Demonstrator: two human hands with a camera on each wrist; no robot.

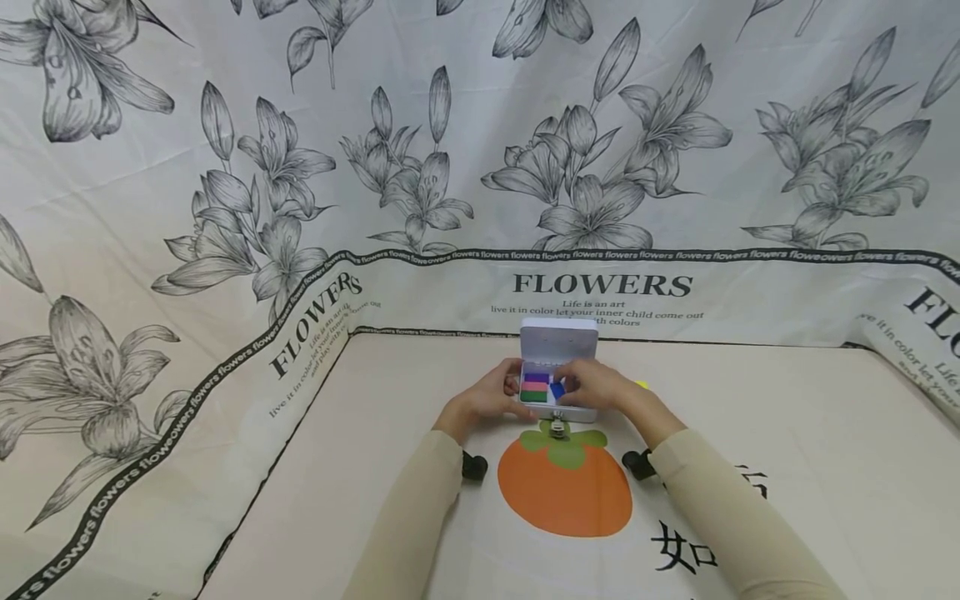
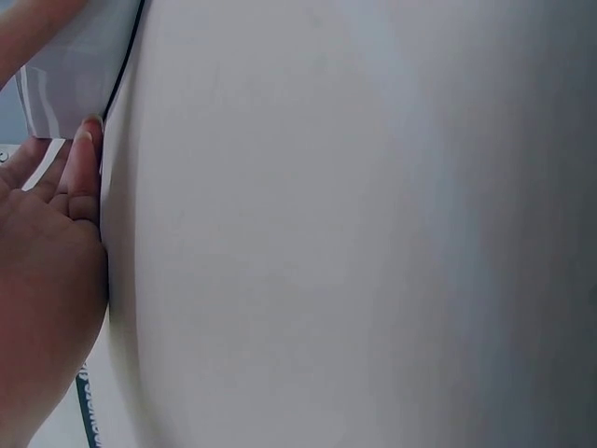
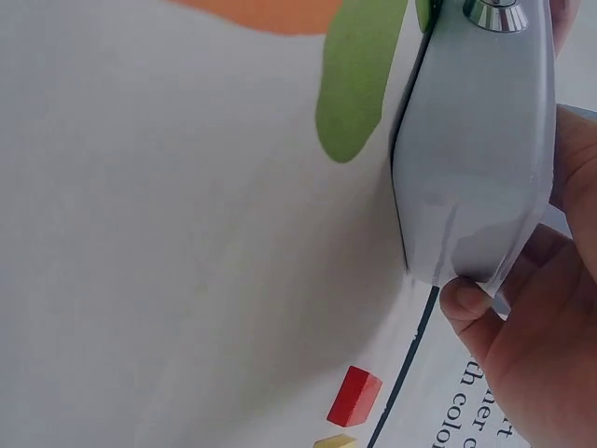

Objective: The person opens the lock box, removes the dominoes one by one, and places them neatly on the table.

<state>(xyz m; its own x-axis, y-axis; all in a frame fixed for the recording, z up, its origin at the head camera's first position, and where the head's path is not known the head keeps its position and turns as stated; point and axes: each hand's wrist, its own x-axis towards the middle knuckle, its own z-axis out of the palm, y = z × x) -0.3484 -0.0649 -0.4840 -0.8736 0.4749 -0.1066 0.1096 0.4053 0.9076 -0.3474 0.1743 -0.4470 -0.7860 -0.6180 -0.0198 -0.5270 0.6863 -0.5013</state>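
A small white metal box [image 1: 577, 414] stands on the table with its lid [image 1: 558, 342] raised. Inside it, on the left, lie a purple block [image 1: 536, 378], a pink block [image 1: 535, 387] and a green block [image 1: 534, 397]. My left hand [image 1: 491, 393] grips the box's left side, thumb toward the front corner. Over the box's right half, my right hand [image 1: 596, 385] pinches a blue block [image 1: 557, 390] with its fingertips. A silver latch [image 1: 557, 427] sits at the box's front. The right wrist view shows part of my right hand [image 3: 541, 345] against the box's end.
Right of the box, a red block [image 3: 354, 397] and a yellow piece [image 3: 334, 441] lie on the tablecloth, partly behind my right arm in the head view. An orange persimmon print [image 1: 566, 492] lies in front of the box. A flower-printed cloth [image 1: 600, 167] hangs behind.
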